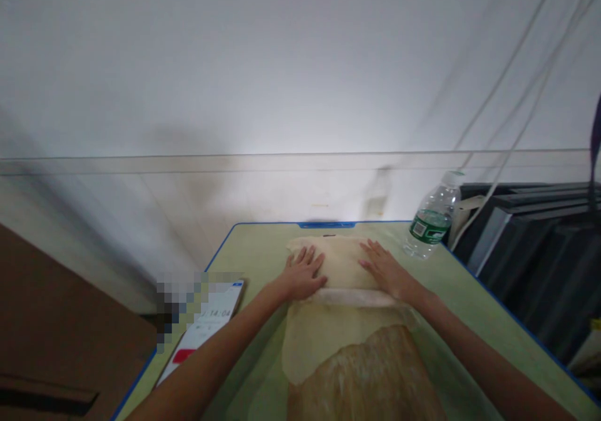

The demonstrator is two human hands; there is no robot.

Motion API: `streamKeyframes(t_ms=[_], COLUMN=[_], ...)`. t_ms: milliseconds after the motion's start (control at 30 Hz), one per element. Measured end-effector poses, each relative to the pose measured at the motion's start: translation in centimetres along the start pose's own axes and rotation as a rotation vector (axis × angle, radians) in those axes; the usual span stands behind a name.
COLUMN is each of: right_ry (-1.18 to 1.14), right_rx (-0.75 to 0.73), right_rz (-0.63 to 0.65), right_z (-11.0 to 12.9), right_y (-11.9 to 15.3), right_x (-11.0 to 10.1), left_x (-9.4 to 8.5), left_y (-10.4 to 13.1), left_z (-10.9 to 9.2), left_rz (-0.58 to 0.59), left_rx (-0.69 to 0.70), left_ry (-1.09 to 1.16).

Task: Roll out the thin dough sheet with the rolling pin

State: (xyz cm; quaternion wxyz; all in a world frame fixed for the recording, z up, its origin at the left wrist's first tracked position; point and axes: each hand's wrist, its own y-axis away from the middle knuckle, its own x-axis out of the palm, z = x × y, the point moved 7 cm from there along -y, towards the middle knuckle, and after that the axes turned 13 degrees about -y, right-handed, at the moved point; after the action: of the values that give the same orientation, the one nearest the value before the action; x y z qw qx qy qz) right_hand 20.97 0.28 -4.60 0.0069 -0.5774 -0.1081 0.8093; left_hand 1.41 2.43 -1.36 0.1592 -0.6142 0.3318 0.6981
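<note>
My left hand (303,276) lies flat, fingers spread, on the left side of a pale cream sheet (342,263) near the table's far edge. On the sheet's right side rests my right hand (385,269), also flat with fingers apart. Whether the sheet is cloth, paper or something else is unclear. A whitish strip (352,296) crosses its near edge between my wrists. Closer to me lies a thin, translucent pale layer (323,333), partly over a brown, wood-like piece (366,377) that runs out of the bottom of the view.
A green table (256,252) with blue edging stands against a white wall. A phone (206,327) lies by my left forearm. At the right edge stands a water bottle (431,218) with a green label. Dark flat panels (530,239) and white cables (539,83) are beyond it.
</note>
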Motion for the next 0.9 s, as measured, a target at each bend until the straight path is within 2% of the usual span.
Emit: streamKeyframes(t_ms=[133, 333, 633, 733, 900], right_ry=[0.012, -0.017, 0.069, 0.099, 0.098], right_rx=[-0.018, -0.031, -0.111, -0.138, -0.155], right_rz=[0.027, 0.054, -0.049, -0.113, -0.187], right_z=[0.6, 2.7, 4.4, 4.9, 5.5], right_y=[1.5, 4.8, 8.7, 10.0, 12.4], right_x=[0.3, -0.7, -1.5, -1.9, -2.3], left_x=[0.1, 0.1, 1.5, 2.4, 3.6], left_y=[1.8, 6.1, 10.7, 12.0, 13.8], left_z=[-1.0, -3.4, -6.3, -7.5, -8.9], left_rz=[-0.017, -0.155, -0.213, -0.306, -0.528], left_rx=[-0.048, -0.139, -0.180, -0.166, -0.180], left_ry=[-0.014, -0.125, -0.130, -0.166, -0.279])
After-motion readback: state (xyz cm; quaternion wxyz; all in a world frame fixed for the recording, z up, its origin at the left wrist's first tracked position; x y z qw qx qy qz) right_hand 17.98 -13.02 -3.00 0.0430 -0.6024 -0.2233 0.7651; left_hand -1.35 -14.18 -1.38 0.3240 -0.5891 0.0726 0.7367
